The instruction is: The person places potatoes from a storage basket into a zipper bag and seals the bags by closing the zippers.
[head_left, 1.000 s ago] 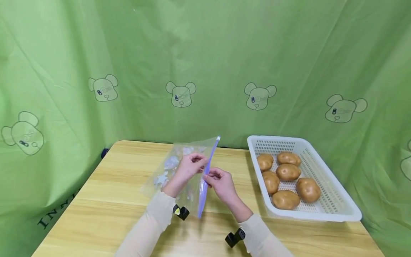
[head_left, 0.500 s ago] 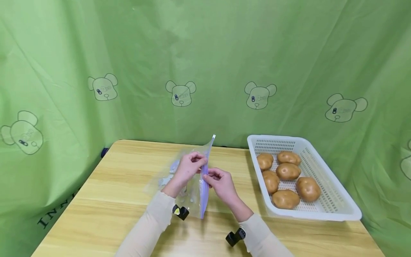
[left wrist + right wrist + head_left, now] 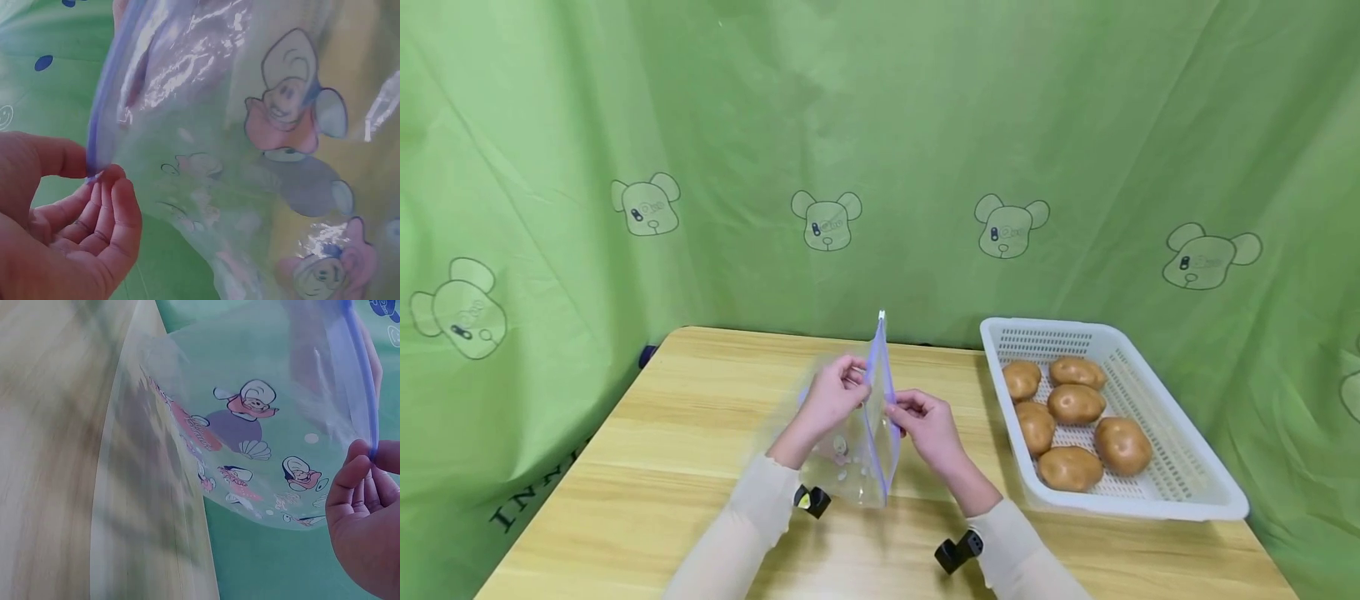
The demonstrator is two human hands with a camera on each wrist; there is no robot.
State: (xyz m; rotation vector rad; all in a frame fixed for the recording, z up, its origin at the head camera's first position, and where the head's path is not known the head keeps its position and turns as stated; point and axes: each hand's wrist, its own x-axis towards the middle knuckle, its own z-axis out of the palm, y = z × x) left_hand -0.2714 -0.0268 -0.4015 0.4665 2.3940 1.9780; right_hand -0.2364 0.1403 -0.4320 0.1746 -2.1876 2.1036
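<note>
A clear zip bag (image 3: 850, 462) with a purple zip edge and printed cartoon figures hangs between my hands over the table. My left hand (image 3: 835, 398) pinches one side of its mouth between thumb and fingers. On the opposite side, my right hand (image 3: 928, 425) pinches the other purple strip. The mouth stands parted, a narrow gap between the two strips, and a white slider sits at the far end. In the left wrist view the left thumb and fingertips meet at the zip edge of the bag (image 3: 287, 181). The right wrist view shows the printed bag (image 3: 250, 444) bulging beside the right hand.
A white perforated plastic basket (image 3: 1176, 446) stands on the right side of the wooden table (image 3: 647, 467), holding several brown potatoes (image 3: 1075, 404). Behind the table hangs a green curtain (image 3: 910, 117) with bear-head prints. Black wrist cameras (image 3: 958, 552) sit at both cuffs.
The bag's two zip strips have come apart at the mouth. My left hand has shifted slightly left and my right hand slightly right, and the slider end has swung left.
</note>
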